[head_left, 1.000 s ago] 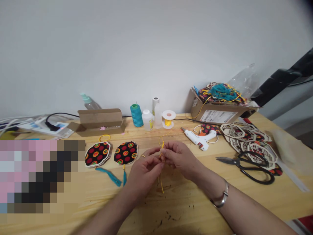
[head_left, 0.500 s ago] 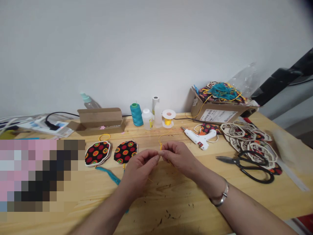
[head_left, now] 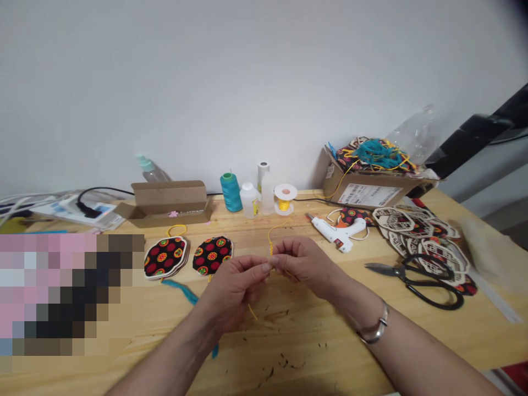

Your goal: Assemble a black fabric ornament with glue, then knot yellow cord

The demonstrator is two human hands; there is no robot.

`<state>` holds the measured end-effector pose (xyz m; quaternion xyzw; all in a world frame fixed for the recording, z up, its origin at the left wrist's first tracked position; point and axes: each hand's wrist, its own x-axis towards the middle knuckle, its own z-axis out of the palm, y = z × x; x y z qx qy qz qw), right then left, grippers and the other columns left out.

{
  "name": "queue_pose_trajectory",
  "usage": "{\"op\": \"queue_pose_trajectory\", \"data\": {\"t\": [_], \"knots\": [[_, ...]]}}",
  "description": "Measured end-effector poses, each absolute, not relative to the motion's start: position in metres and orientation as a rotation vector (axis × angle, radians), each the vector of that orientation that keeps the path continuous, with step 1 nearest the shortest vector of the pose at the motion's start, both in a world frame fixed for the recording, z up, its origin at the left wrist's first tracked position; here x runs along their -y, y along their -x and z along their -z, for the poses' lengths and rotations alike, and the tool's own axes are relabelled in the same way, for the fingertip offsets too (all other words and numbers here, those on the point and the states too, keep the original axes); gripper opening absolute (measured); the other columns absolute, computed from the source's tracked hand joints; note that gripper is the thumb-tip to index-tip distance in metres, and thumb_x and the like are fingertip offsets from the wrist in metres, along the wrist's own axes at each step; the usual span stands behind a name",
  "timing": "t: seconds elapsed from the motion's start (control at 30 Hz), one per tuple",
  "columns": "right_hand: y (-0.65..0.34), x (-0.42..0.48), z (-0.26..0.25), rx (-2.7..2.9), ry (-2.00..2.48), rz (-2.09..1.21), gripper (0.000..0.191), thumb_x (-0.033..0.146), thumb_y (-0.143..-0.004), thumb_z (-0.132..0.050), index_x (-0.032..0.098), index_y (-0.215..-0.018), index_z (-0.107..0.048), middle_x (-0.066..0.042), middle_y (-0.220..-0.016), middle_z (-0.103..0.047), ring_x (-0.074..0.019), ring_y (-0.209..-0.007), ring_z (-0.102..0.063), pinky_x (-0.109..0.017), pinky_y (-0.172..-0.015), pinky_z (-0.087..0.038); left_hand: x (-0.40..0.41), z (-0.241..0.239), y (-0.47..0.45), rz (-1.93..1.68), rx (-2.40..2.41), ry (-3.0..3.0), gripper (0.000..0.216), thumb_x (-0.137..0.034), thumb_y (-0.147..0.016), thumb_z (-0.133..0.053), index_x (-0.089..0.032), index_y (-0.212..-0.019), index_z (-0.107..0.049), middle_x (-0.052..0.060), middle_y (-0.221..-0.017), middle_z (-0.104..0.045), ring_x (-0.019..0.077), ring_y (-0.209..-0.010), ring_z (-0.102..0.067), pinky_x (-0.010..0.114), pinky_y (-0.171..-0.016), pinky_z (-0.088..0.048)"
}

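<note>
My left hand and my right hand meet at the fingertips over the middle of the table. Both pinch a thin yellow cord, whose short knotted or braided stretch stands up just above the fingers. From there the cord runs up toward a white spool of yellow cord. A loose cord end hangs below my left hand. Left of that hand lies a patterned octagonal piece, partly covered by it. A teal tassel passes beneath my left forearm. The exact pinch point is hidden by the fingers.
Left are a stack of patterned pieces and an open cardboard box. Teal thread and bottles line the wall. A glue gun, black-handled scissors, wooden cutouts and a filled carton are right.
My left hand has shifted slightly, and the loose cord end below it hangs a little lower. More of the knotted stretch shows above the fingers. Both hands still pinch the cord.
</note>
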<state>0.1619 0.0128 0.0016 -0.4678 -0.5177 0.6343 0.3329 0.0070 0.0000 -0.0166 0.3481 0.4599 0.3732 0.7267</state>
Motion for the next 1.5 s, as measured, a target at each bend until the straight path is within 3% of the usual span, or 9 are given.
{"op": "queue_pose_trajectory", "data": {"t": [0.33, 0.5, 0.67, 0.8, 0.93, 1.07, 1.23, 1.4, 1.5], "knots": [[-0.161, -0.013, 0.001, 1.362, 1.2, -1.626, 0.016, 0.027, -0.068, -0.062, 0.015, -0.062, -0.053, 0.006, -0.048, -0.046, -0.0045, -0.041, -0.034, -0.019, -0.04, -0.025, 0.001, 0.016, -0.007, -0.853, -1.05, -0.807, 0.012, -0.025, -0.064, -0.071, -0.014, -0.065, -0.067, -0.005, -0.048, -0.052, 0.0001, -0.036, -0.031, 0.014, -0.035, -0.018], [-0.163, -0.015, 0.002, 1.446, 1.218, -1.508, 0.008, 0.022, -0.071, -0.059, 0.014, -0.07, -0.059, 0.004, -0.057, -0.052, -0.0063, -0.05, -0.042, -0.02, -0.049, -0.033, 0.0, 0.014, -0.007, -0.867, -1.119, -0.892, 0.015, -0.028, -0.066, -0.069, -0.013, -0.069, -0.067, -0.005, -0.051, -0.053, 0.0, -0.036, -0.031, 0.014, -0.035, -0.018], [-0.168, -0.016, 0.005, 1.791, 1.275, -1.098, 0.012, 0.024, -0.078, -0.056, 0.017, -0.085, -0.063, -0.001, -0.077, -0.063, -0.0121, -0.072, -0.054, -0.025, -0.066, -0.039, -0.002, 0.013, -0.007, -0.928, -1.156, -0.886, 0.017, -0.03, -0.065, -0.069, -0.014, -0.069, -0.066, -0.004, -0.055, -0.056, 0.0002, -0.036, -0.03, 0.015, -0.035, -0.019], [-0.17, -0.011, 0.003, 2.028, 1.423, -0.661, 0.019, 0.027, -0.082, -0.052, 0.017, -0.067, -0.058, 0.0, -0.068, -0.059, -0.0117, -0.064, -0.049, -0.024, -0.059, -0.033, -0.002, 0.014, -0.006, -0.955, -1.205, -0.899, 0.018, -0.03, -0.066, -0.069, -0.013, -0.065, -0.065, -0.004, -0.055, -0.057, 0.0001, -0.036, -0.028, 0.015, -0.035, -0.017], [-0.167, -0.002, -0.001, 2.041, 1.47, -0.534, 0.028, 0.034, -0.085, -0.048, 0.018, -0.063, -0.053, 0.002, -0.058, -0.054, -0.0098, -0.054, -0.044, -0.024, -0.052, -0.028, -0.002, 0.013, -0.007, -0.983, -1.23, -0.905, 0.018, -0.03, -0.066, -0.068, -0.013, -0.066, -0.065, -0.003, -0.056, -0.059, 0.0005, -0.037, -0.028, 0.016, -0.035, -0.017], [-0.16, 0.009, -0.001, 2.131, 1.263, -0.397, 0.021, 0.028, -0.087, -0.044, 0.018, -0.072, -0.055, 0.002, -0.062, -0.057, -0.0095, -0.056, -0.047, -0.024, -0.053, -0.029, -0.002, 0.015, -0.008, -1.004, -1.216, -0.819, 0.018, -0.029, -0.063, -0.07, -0.014, -0.07, -0.065, -0.004, -0.052, -0.057, 0.0016, -0.036, -0.031, 0.015, -0.035, -0.02], [-0.152, 0.018, 0.007, 2.359, 0.887, 0.125, 0.019, 0.021, -0.087, -0.042, 0.016, -0.073, -0.054, -0.002, -0.065, -0.057, -0.0141, -0.06, -0.048, -0.029, -0.054, -0.028, -0.002, 0.017, -0.008, -0.968, -1.119, -0.68, 0.019, -0.031, -0.064, -0.07, -0.015, -0.07, -0.062, -0.002, -0.06, -0.063, 0.0058, -0.04, -0.047, 0.017, -0.039, -0.033], [-0.151, 0.019, 0.01, 2.627, 0.695, 0.339, 0.015, 0.011, -0.083, -0.043, 0.015, -0.074, -0.053, -0.002, -0.063, -0.054, -0.0157, -0.056, -0.045, -0.031, -0.05, -0.026, -0.001, 0.018, -0.007, -0.974, -1.097, -0.607, 0.019, -0.026, -0.062, -0.072, -0.013, -0.07, -0.062, 0.0, -0.06, -0.064, 0.0001, -0.033, -0.036, 0.013, -0.033, -0.024], [-0.152, 0.019, 0.008, 2.673, 0.645, 0.384, 0.014, 0.009, -0.082, -0.044, 0.014, -0.076, -0.055, -0.003, -0.065, -0.055, -0.0158, -0.058, -0.047, -0.031, -0.052, -0.028, 0.0, 0.018, -0.007, -0.979, -1.051, -0.557, 0.019, -0.025, -0.061, -0.073, -0.014, -0.073, -0.062, -0.001, -0.056, -0.062, 0.0024, -0.036, -0.042, 0.013, -0.035, -0.027]]}}
